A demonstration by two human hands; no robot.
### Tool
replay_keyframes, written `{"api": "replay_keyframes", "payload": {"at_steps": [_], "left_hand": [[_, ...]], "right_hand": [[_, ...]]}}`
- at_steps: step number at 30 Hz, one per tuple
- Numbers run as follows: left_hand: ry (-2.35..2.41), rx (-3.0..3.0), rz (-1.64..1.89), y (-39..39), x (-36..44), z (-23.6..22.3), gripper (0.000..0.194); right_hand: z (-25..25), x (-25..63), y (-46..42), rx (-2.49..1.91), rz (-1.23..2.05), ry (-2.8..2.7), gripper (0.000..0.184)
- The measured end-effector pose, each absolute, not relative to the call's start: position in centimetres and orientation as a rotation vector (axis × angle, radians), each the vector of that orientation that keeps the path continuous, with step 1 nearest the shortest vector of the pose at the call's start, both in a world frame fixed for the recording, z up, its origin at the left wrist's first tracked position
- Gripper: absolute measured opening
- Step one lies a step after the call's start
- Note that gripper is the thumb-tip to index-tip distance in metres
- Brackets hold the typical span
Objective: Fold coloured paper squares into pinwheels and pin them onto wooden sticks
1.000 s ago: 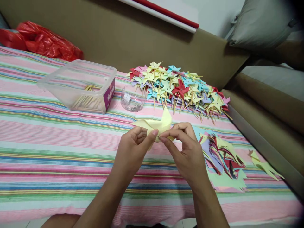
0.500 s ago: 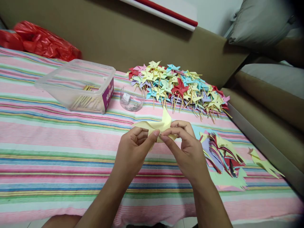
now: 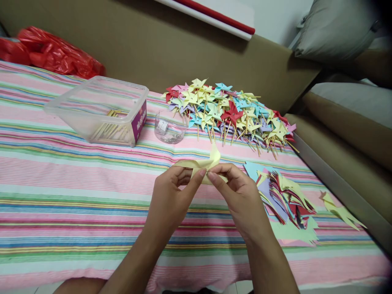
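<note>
A pale yellow paper pinwheel (image 3: pixel 203 163) is held up over the striped cloth, one pointed blade standing upward. My left hand (image 3: pixel 173 190) pinches it from the left, thumb at its centre and fingers curled behind the paper. From the right, my right hand (image 3: pixel 240 190) grips its centre between thumb and forefinger. Something small at the middle lies between the two thumbs, too hidden to make out. Beyond my hands stands a round clear tub (image 3: pixel 170 130) with small metal bits in it. Cut paper sheets (image 3: pixel 286 196) are stacked to the right.
A plastic box (image 3: pixel 122 85) with wooden sticks stands at the left on the striped cloth (image 3: pixel 76 175). Many finished pinwheels (image 3: pixel 232 114) lie piled at the back. A red plastic bag (image 3: pixel 58 53) is at far left, a loose yellow paper piece (image 3: pixel 341 210) at right.
My right hand's fingers have closed in and sit slightly lower around the pinwheel's centre. The upright blade has dipped a little. My left hand has barely moved.
</note>
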State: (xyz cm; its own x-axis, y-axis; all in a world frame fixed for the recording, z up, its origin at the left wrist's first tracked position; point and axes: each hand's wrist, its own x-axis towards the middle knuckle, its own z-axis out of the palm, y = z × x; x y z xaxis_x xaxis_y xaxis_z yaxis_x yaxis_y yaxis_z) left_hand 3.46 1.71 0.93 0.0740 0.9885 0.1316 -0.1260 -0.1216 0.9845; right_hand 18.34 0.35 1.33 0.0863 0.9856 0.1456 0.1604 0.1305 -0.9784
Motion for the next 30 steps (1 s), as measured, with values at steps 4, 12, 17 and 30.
{"api": "replay_keyframes", "payload": {"at_steps": [4,12,17,30], "left_hand": [[1.004,1.261,1.287,1.72,3.39,0.84,0.020],[1.033,1.266,1.250,1.83,3.46,0.62,0.024],[0.984,1.339,1.250,2.05,3.42,0.39,0.025],[1.005,1.608,1.299,2.32,3.25,0.00,0.014]], "right_hand": [[1.20,17.92,0.33,-1.273,0.947,-1.280,0.014],[0.57,17.33,0.58,-1.132,1.030,-1.090,0.034],[0.92,17.26,0.57,-1.105,1.087,-1.025,0.047],[1.06,17.55,0.46,-1.022,1.241,-1.048,0.016]]}}
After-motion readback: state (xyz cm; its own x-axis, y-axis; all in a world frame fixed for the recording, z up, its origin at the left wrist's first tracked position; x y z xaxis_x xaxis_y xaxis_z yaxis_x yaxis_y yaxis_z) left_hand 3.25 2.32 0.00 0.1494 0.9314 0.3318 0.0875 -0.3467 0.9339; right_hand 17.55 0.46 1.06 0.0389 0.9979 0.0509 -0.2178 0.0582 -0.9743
